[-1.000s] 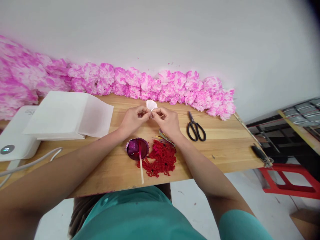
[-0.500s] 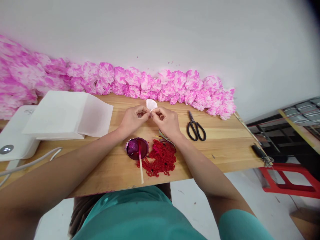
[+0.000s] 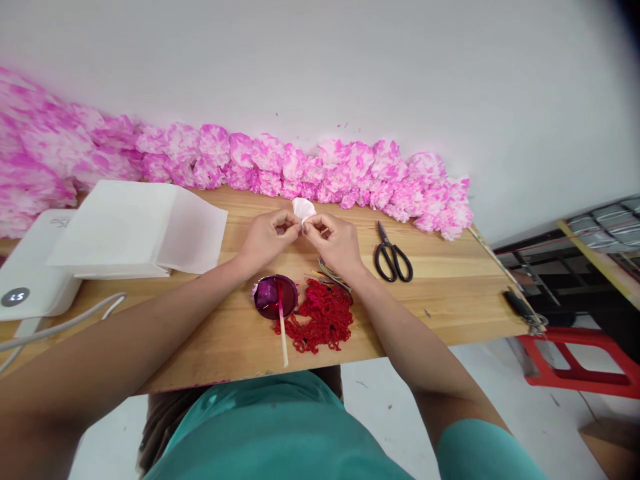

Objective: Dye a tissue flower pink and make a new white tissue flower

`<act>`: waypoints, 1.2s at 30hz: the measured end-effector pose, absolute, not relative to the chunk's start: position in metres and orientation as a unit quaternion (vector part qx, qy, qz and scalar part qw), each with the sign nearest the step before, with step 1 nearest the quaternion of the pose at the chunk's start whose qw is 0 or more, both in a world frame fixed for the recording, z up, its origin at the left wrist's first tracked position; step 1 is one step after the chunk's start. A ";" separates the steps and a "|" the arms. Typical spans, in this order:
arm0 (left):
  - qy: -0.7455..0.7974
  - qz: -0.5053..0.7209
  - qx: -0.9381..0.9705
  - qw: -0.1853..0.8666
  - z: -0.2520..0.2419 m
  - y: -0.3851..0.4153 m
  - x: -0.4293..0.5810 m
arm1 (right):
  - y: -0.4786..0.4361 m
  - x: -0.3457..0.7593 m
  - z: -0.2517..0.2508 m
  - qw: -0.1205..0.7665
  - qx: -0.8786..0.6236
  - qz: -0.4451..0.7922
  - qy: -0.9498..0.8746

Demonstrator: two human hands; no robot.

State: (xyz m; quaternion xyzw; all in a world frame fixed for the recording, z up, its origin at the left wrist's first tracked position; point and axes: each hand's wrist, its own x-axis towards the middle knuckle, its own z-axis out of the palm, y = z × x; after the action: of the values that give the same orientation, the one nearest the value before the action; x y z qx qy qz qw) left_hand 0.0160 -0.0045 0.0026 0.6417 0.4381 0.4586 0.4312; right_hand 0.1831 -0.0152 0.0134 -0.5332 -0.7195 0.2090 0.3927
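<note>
Between my fingertips stands a small piece of white paper (image 3: 303, 208), gathered at its lower end and fanned out at the top. My left hand (image 3: 270, 235) pinches its base from the left. From the other side my right hand (image 3: 334, 241) pinches the same base, so the fingertips nearly meet. Just below the hands sits a round dish of dark magenta liquid (image 3: 270, 308), with a pale stick (image 3: 283, 340) leaning out of it. Beside the dish lies a heap of red yarn (image 3: 325, 317), and some thin strands (image 3: 333, 275) lie partly under my right wrist.
Black-handled scissors (image 3: 393, 257) lie to the right. At left, a stack of white paper sheets (image 3: 115, 227) rests on a white device (image 3: 35, 293) with a cable (image 3: 65, 330). Pink-and-white paper flowers (image 3: 265, 157) line the wall. A red stool (image 3: 580, 360) stands beyond the table's right end.
</note>
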 end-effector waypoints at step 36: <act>0.444 0.487 0.664 0.352 -0.011 0.010 0.013 | 0.003 0.201 0.009 0.502 -0.437 0.358 -0.655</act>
State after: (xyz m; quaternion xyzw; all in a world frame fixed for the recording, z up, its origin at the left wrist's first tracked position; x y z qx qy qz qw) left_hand 0.0128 0.0098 -0.0113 0.6643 0.4442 0.4872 0.3520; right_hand 0.2011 0.0032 0.0094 -0.4370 -0.6548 0.3578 0.5023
